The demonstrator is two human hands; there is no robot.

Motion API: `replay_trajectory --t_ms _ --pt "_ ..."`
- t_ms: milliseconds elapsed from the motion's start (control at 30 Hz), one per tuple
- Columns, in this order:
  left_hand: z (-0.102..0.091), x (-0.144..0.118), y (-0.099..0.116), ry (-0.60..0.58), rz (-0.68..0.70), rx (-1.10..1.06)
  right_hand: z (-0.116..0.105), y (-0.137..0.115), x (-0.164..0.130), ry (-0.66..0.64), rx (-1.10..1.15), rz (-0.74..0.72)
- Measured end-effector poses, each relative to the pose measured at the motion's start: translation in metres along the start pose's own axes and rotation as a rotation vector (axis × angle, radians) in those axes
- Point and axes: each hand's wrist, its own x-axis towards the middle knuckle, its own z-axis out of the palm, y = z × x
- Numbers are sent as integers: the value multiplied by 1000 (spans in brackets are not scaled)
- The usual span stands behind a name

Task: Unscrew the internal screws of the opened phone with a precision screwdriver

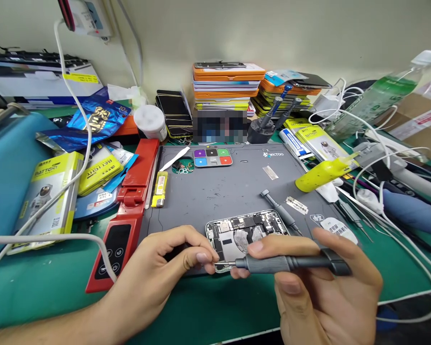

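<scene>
My right hand (pixel 330 287) is wrapped round a grey precision screwdriver (pixel 273 263), held level with its bit pointing left. At the end of that bit, the thumb and fingertips of my left hand (pixel 179 268) are pinched together. Whether they grip the bit itself or some tiny part on it is hidden. Just behind both hands lies an opened smartphone (pixel 233 238), its inner boards and a round pale patch exposed. The hands cover part of its near edge. A second grey screwdriver (pixel 280 211) rests on the dark work mat (pixel 215 187), touching or close to the phone's right corner.
Left stands a red device with a touch panel (pixel 111 251). On the mat are a yellow-labelled battery (pixel 160 189), a coloured screw tray (pixel 213 158) and a razor blade (pixel 297 205). A yellow bottle (pixel 319 175), tweezers (pixel 355 215) and white cables lie right. Stacked boxes (pixel 226 86) stand behind.
</scene>
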Motion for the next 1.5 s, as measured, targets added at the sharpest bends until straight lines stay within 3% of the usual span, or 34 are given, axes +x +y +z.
replay_trajectory --t_ms 267,933,1500 --pt "0 -1 2 4 -2 20 7 2 -2 77 97 58" --pt "-1 -2 -1 -4 13 -10 0 2 -11 4 156 129" --pt "-1 -2 2 -27 45 -60 0 -3 -1 16 390 472"
